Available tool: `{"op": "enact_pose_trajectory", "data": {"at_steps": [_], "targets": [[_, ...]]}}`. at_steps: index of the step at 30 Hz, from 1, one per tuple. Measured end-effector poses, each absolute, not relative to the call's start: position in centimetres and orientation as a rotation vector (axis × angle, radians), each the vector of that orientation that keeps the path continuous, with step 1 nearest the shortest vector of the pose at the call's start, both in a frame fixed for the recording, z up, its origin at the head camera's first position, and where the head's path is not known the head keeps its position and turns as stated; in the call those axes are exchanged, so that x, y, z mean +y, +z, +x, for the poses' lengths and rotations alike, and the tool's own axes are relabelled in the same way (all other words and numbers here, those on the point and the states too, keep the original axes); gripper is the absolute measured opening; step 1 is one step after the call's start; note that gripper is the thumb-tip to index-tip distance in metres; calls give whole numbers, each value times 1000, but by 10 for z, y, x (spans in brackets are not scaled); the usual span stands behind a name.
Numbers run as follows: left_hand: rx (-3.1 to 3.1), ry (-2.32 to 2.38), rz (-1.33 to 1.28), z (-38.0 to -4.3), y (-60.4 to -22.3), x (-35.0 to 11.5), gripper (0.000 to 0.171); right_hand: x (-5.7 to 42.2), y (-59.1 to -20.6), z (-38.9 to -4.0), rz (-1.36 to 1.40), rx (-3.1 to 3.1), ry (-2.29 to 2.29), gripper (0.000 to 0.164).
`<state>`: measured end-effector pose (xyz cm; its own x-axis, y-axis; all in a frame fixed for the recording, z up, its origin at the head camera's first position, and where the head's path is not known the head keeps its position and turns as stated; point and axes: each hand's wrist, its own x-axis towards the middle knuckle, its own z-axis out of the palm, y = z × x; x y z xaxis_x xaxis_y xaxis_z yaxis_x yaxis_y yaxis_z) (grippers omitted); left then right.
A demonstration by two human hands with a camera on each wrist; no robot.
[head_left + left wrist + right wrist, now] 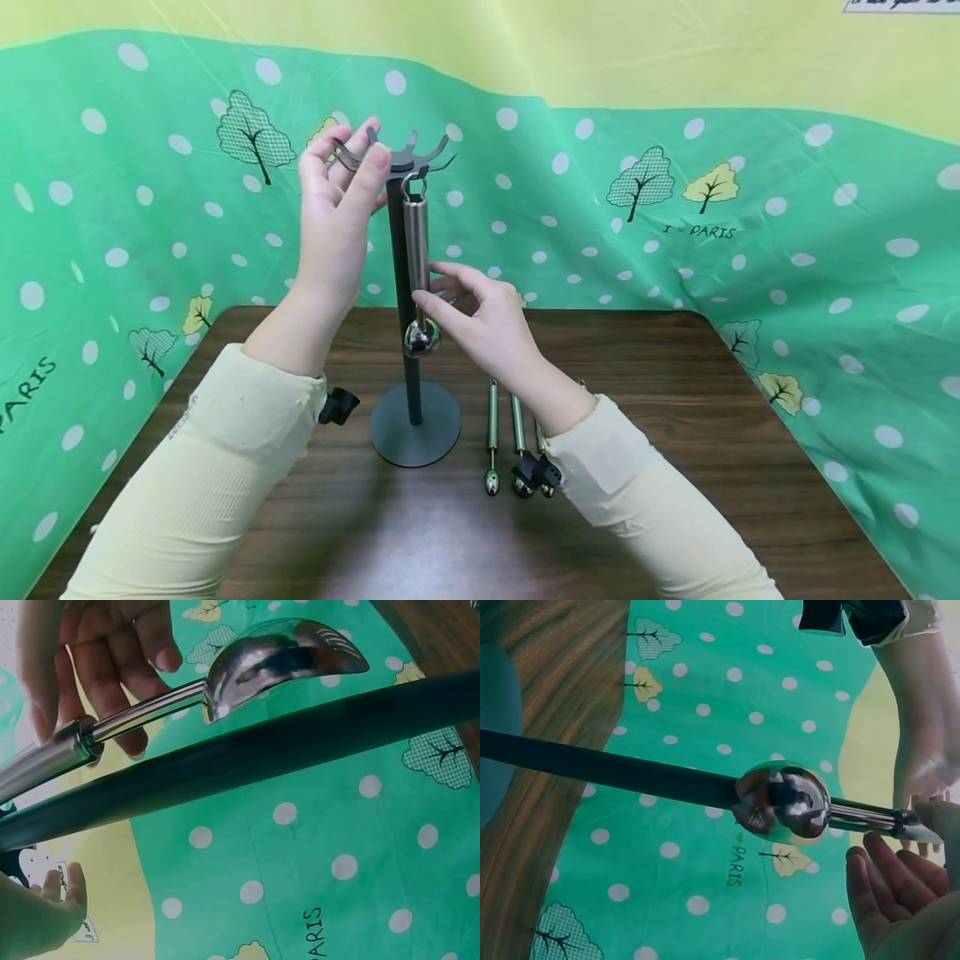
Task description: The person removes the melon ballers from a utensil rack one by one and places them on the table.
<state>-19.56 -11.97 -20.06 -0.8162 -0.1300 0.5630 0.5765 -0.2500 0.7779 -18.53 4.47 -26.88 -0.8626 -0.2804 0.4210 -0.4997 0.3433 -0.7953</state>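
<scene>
On brown wooden worktop (675,400), dark utensil stand (413,417) upright, round base near front centre. Steel ladle (417,267) hangs by ring from hook crown (408,158) at pole top, bowl down, beside pole. Left hand (341,208) raised, fingers curled, pinching one hook prong. Right hand (480,312) at ladle's lower handle, fingers relaxed and spread, fingertips touching steel, no clamp. Three more steel utensils (517,442) lie flat just right of base. Green polka-dot cloth (750,208) behind.
</scene>
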Motion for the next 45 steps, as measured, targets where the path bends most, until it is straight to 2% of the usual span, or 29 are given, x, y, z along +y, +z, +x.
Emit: {"op": "enact_pose_trajectory", "data": {"at_steps": [19, 30, 45], "targets": [[-1545, -2137, -503, -192, -198, -118, 51, 41, -266, -182, 767, -2273, 1544, 17], [-1528, -2144, -512, -193, -198, -117, 52, 46, -256, -176, 774, -2216, 1539, 16], [-1563, -2141, -497, -189, -195, -117, 62, 70, -240, -159, 797, -2037, 1557, 14]]}}
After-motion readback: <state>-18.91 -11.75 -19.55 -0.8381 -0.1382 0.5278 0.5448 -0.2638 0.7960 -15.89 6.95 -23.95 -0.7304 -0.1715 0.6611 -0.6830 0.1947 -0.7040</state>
